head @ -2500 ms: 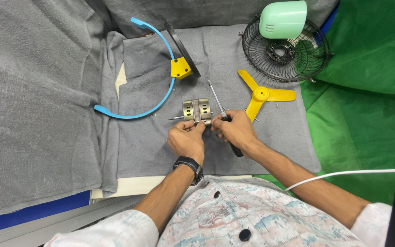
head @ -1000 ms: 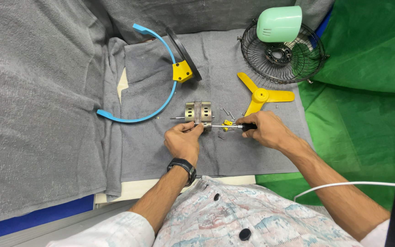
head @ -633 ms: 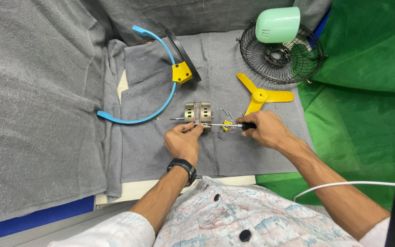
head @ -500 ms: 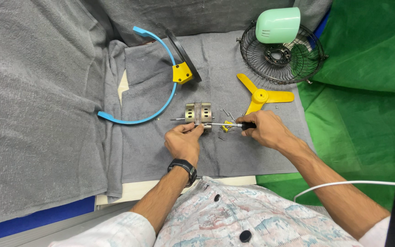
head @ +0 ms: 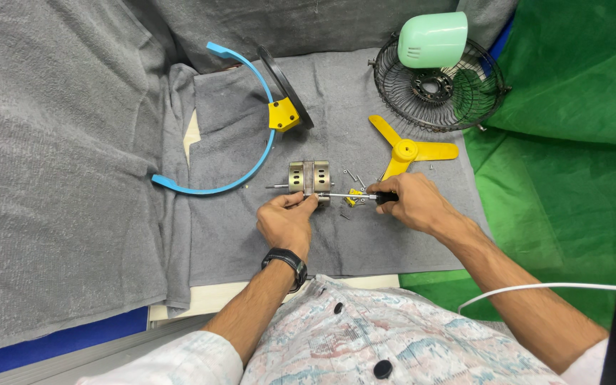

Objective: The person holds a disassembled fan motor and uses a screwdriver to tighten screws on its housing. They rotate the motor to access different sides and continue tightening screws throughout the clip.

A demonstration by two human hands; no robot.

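your left hand [head: 286,222] is closed down on the fan motor [head: 309,177], a squat brass-coloured metal cylinder lying on its side on the grey towel [head: 237,235] spread over the desk, a thin shaft sticking out of its left end. your right hand [head: 409,203] is wrapped shut around the black handle of a screwdriver [head: 354,194], whose shaft runs level to the left and meets the motor's near edge by your left fingertips.

the motor looks dense and rigid for its bulk, so it will likely sit heavy and resist sliding on the towel, but its round, smooth casing could roll or turn under side load from the tool. hold it across the casing with fingers on both flat ends rather than by the slim shaft, which gives little purchase.

the small yellow piece [head: 354,194] and the loose screws [head: 351,176] just beside the tool shaft are light and easy to scatter. the yellow fan blade [head: 406,149] lies just beyond your right hand, the wire guard [head: 439,89] and mint green housing [head: 433,39] further back, the blue curved ring [head: 251,167] to the left.
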